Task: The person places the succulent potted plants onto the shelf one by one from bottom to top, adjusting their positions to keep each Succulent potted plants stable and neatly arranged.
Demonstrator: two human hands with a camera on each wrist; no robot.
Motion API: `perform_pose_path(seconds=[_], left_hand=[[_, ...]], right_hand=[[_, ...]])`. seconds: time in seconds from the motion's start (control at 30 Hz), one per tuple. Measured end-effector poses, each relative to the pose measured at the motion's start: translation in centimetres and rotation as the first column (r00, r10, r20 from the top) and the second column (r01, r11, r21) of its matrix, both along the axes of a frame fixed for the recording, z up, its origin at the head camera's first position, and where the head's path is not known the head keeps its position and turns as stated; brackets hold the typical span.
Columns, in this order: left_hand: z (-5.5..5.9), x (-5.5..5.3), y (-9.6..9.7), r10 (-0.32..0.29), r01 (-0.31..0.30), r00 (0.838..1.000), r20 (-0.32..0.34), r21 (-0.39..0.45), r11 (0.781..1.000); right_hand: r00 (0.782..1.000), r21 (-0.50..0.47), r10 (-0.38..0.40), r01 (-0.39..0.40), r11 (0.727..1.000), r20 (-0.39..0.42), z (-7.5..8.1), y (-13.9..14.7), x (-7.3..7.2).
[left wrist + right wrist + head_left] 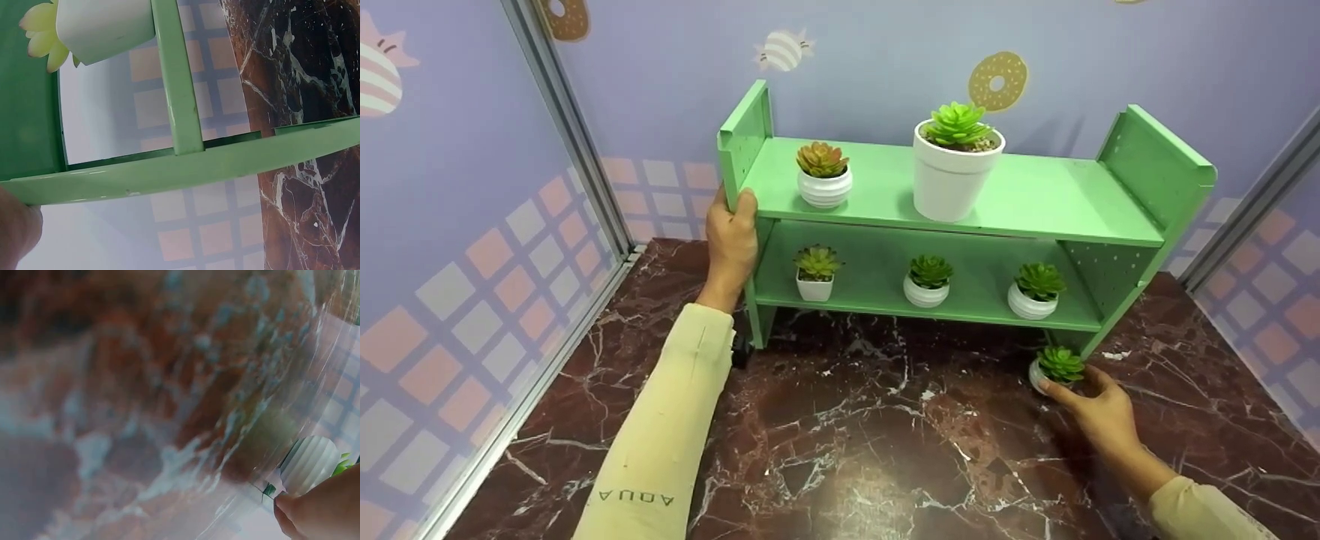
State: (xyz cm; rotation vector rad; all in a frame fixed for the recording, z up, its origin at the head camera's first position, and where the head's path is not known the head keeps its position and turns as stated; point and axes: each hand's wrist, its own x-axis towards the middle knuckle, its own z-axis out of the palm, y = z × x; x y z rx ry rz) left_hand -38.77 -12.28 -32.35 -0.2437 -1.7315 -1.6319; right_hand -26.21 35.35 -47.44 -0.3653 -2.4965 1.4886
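A green two-tier shelf point(877, 176) stands on the marble-patterned table. My left hand point(733, 238) grips its left side panel, thumb on the front edge near the upper board. At the shelf's lower right corner, my right hand point(1099, 409) holds a small succulent in a ribbed white pot point(1056, 367) between thumb and fingers; the right wrist view shows that ribbed pot point(310, 464) by the thumb. On the upper board are a reddish succulent point(824, 176) and a larger white potted succulent point(958, 169). The lower board bears a square-potted succulent point(815, 274) and two round-potted succulents point(928, 281).
The dark red marble-patterned table point(870, 450) spreads in front of the shelf. Behind it rises a lilac wall point(870, 67) with printed sweets and tiles. Metal frame posts point(570, 120) edge the side panels. Part of a black object point(741, 351) shows beside the left wrist.
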Motion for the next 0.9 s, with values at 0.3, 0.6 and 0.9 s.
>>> perform_pose_path(seconds=[0.3, 0.6, 0.9], left_hand=[[0.02, 0.01, -0.03, -0.008, 0.008, 1.0, -0.008, 0.003, 1.0], [-0.03, 0.03, -0.12, -0.001, 0.001, 1.0, 0.006, -0.013, 1.0], [0.07, 0.08, -0.06, -0.015, 0.015, 1.0, 0.008, -0.001, 1.0]], right_hand=[[1.0, 0.009, 0.016, -0.016, 1.0, 0.001, -0.18, -0.16, -0.25], [0.999, -0.023, 0.048, -0.048, 0.999, -0.008, -0.24, -0.16, -0.4], [0.998, 0.033, 0.058, -0.057, 0.998, -0.011, -0.52, 0.0, -0.51]])
